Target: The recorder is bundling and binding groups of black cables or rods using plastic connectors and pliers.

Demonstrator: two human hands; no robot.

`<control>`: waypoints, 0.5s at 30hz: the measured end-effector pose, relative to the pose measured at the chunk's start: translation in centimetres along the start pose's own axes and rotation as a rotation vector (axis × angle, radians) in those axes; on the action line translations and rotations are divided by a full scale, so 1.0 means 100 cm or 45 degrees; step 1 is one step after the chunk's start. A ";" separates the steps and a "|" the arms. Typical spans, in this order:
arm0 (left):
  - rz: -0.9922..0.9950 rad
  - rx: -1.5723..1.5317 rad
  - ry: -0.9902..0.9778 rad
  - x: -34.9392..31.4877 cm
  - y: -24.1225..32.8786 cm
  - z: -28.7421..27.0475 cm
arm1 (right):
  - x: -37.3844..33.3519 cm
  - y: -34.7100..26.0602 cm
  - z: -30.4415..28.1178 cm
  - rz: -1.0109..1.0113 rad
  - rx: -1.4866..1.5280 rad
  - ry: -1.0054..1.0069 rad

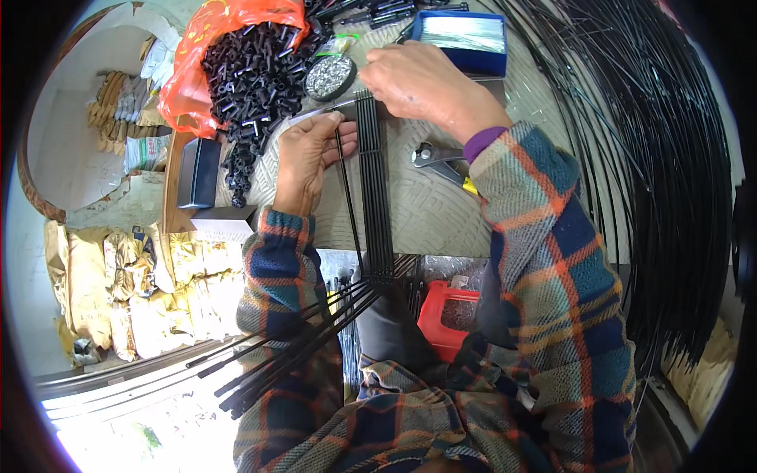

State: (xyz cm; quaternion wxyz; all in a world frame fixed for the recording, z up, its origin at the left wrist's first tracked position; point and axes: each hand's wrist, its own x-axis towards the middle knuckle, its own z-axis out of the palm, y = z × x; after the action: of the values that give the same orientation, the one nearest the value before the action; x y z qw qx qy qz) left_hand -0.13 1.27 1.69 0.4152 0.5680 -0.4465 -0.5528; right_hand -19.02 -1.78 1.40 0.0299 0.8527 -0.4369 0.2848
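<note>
My left hand (303,162) pinches a thin black rod (347,185) near its upper end, thumb against the fingers. Beside it, a flat row of black rods (374,181) lies side by side on the table and reaches over its near edge. At the far end of that row is my right hand (418,83), its fingers drawn together; what they hold, if anything, is hidden. A round black dish (330,77) of small silvery pieces stands just beyond my left fingers. Pliers with yellow on the handle (438,160) lie below my right wrist.
An orange-red plastic bag (189,71) spills black plastic fittings (256,75) at the far left. A blue box (481,59) holds thin pale strips. Long black rods (670,158) hang down the right side. Under the table edge is a red plastic stool (441,335).
</note>
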 end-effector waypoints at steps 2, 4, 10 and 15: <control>0.012 -0.008 0.018 0.000 0.000 -0.003 | 0.001 -0.003 -0.001 -0.002 -0.058 -0.048; 0.020 0.013 0.022 0.000 0.001 -0.005 | -0.001 -0.002 -0.001 -0.021 -0.074 -0.017; 0.063 0.004 0.016 0.004 -0.003 -0.013 | -0.004 -0.003 -0.002 -0.071 -0.171 0.018; 0.145 0.068 0.185 -0.005 0.001 -0.043 | 0.000 -0.007 0.002 -0.116 -0.122 0.019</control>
State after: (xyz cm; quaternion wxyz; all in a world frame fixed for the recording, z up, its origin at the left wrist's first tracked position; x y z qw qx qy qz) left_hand 4.14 1.58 2.11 0.4619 0.5912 -0.4613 -0.4737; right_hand -18.37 -1.44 1.41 0.0870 0.8672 -0.4105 0.2681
